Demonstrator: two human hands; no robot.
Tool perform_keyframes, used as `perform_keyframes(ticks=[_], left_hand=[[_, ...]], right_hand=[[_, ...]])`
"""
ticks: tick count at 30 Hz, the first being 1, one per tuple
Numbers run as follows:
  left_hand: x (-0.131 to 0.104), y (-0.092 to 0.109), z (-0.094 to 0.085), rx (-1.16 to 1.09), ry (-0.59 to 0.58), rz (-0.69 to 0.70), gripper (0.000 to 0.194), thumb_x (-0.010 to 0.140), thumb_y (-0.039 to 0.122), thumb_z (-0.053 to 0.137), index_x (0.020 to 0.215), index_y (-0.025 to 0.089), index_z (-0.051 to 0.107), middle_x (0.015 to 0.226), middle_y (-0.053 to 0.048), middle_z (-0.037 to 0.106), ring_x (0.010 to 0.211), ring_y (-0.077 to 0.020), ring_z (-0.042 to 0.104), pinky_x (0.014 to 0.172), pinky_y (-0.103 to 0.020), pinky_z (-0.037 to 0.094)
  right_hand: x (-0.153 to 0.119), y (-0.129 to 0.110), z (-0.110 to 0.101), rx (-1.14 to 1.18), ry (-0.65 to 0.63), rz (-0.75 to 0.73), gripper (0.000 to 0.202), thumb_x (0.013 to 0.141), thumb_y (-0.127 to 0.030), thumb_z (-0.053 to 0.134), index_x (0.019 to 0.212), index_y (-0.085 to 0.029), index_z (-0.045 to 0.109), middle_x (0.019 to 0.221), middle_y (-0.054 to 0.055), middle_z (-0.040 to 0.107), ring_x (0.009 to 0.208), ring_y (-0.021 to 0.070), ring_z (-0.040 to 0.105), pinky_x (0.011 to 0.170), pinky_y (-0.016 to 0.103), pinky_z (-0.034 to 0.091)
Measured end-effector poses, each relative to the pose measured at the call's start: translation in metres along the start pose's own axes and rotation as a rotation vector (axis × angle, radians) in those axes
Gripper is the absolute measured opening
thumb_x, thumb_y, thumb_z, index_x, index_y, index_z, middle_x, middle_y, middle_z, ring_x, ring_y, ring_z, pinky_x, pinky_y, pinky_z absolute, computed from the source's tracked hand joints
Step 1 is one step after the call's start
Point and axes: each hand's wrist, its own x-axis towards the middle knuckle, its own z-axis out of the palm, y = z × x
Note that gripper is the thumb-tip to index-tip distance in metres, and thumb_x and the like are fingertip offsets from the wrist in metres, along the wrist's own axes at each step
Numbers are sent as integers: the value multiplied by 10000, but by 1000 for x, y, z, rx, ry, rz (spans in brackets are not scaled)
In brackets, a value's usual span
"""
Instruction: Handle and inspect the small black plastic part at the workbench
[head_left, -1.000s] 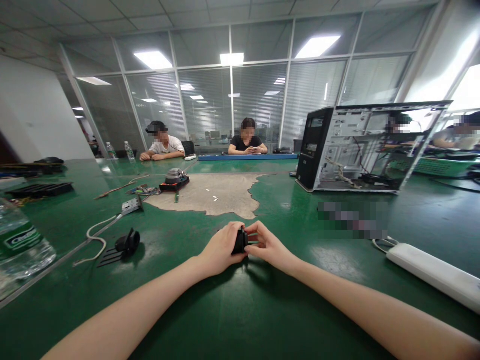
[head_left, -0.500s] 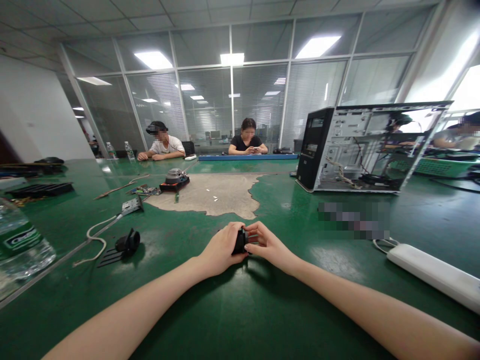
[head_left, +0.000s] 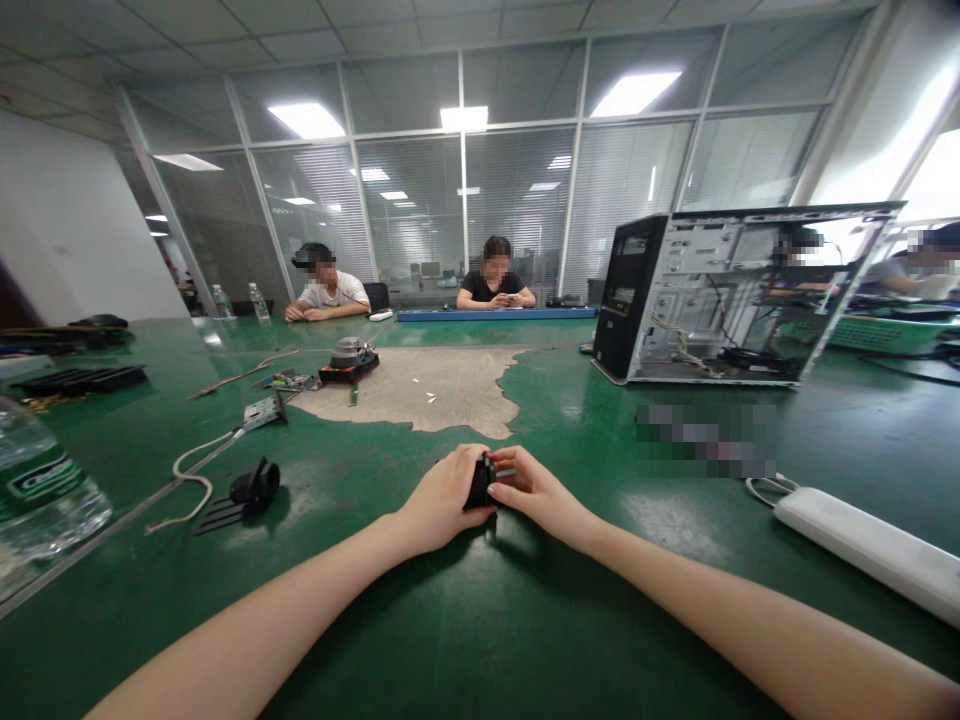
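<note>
Black part point(head_left: 478, 487) sits between the two hands, just above the near middle of the green bench point(head_left: 450, 640); whether it touches the surface cannot be told. Its spot matches the frame half a second ago, and any turn is too slight to tell. Mostly hidden, it shows a dark side facing right, toward the right hand; the visible strip runs roughly up and down, but its full long axis is covered by fingers. The left grip point(head_left: 448, 492) is wrapped about it, thumb below; the right grip point(head_left: 538, 492) closes thumb and fingertips on its right edge. Both wrists stay where they were.

Beyond them lies a bare grey patch point(head_left: 442, 385), with a small device point(head_left: 351, 360) at its left edge. Left of the hands are a black bracket point(head_left: 256, 484), a white cable point(head_left: 196, 482) and a bottle point(head_left: 49, 490); right, a power strip point(head_left: 862, 545) and an open case point(head_left: 632, 305). Across the bench, the person in white point(head_left: 337, 292) has hands slightly farther right than half a second ago.
</note>
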Motion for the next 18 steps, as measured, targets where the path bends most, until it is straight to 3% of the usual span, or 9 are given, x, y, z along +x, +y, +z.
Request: perform_keyframes(ticks=[5,11,18], left_hand=[[0,0,-1,-4,-11,-11,563,645,190,618,1118,211,313,1073,-68,459,954,-232,489,809,-391,415],[0,0,0,6,1,0,551,676,243,617,1127,199,302,1080,-81,456,957,-235,486,806,-390,420],[0,-1,0,7,1,0,561,670,245,625,1128,202,305,1076,-80,459,959,-235,488,810,-388,421]], right_hand=[[-2,-1,0,23,-42,-52,318,673,-171,623,920,-219,429,934,6,499,926,162,534,779,313,441],[-2,-3,0,5,-8,-61,218,718,-231,595,882,-209,452,943,12,490,931,160,531,797,319,435],[0,0,1,-13,10,-14,305,706,-222,598,963,-203,436,965,36,503,905,159,530,821,352,430]])
